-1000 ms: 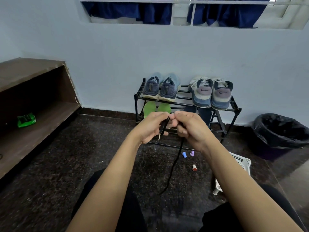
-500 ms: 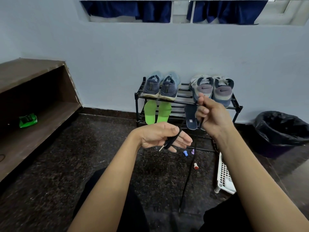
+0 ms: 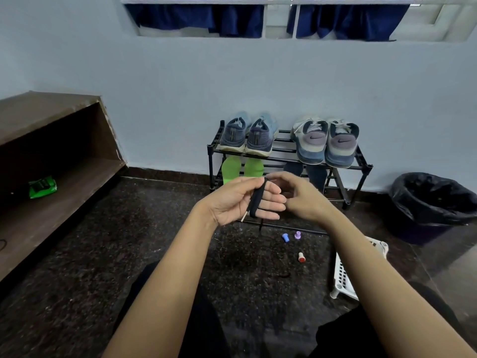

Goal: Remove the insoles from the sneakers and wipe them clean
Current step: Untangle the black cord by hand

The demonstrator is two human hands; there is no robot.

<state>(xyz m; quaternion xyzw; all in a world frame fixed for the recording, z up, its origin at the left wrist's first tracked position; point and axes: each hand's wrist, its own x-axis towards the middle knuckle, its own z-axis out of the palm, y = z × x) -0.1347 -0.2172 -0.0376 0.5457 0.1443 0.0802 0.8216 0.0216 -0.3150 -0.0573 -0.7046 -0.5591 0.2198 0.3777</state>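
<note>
Flat black shoelace [image 3: 257, 202] around straight fingers [image 3: 273, 206] of left hand [image 3: 232, 202]

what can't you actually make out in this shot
Head view, the only one:
- Dark insoles on the rack lower shelf: mostly hidden by the right hand.
- White basket: partly covered by the right forearm.
- Green packet: print too small to read.
- Bin: contents hidden by its black liner.
- Whether the right fingers pinch the black shoelace wound on the left hand: unclear.
</note>
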